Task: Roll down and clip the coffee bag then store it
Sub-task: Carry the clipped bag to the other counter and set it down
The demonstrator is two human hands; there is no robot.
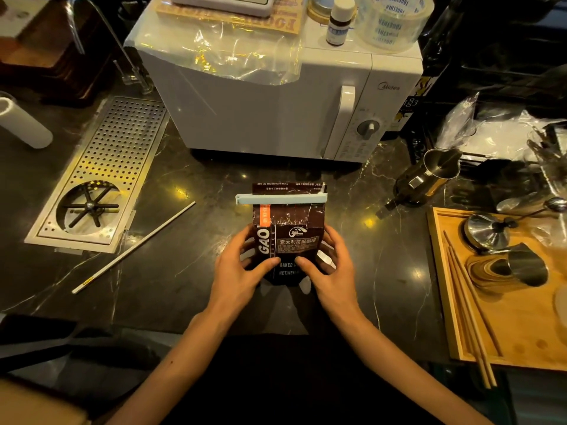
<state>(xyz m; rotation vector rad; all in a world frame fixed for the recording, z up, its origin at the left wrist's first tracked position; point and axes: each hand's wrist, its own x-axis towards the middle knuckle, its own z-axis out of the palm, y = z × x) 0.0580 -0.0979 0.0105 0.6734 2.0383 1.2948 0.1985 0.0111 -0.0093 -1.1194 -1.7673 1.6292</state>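
Note:
A dark brown coffee bag [288, 231] with white print stands on the black marble counter [190, 259], in front of the microwave. A pale blue bar clip [280, 198] is clamped straight across the bag near its top, with a flattened strip of bag sticking up above it. My left hand [242, 271] grips the bag's lower left side, thumb across the front. My right hand [329, 268] holds the lower right side the same way. The bag's bottom is hidden behind my fingers.
A white microwave [276, 108] stands just behind the bag. A perforated steel rinser tray [101, 170] and a white stick [135, 246] lie to the left. On the right sit a steel milk jug [429, 176] and a wooden tray [506, 317] with metal cups and chopsticks.

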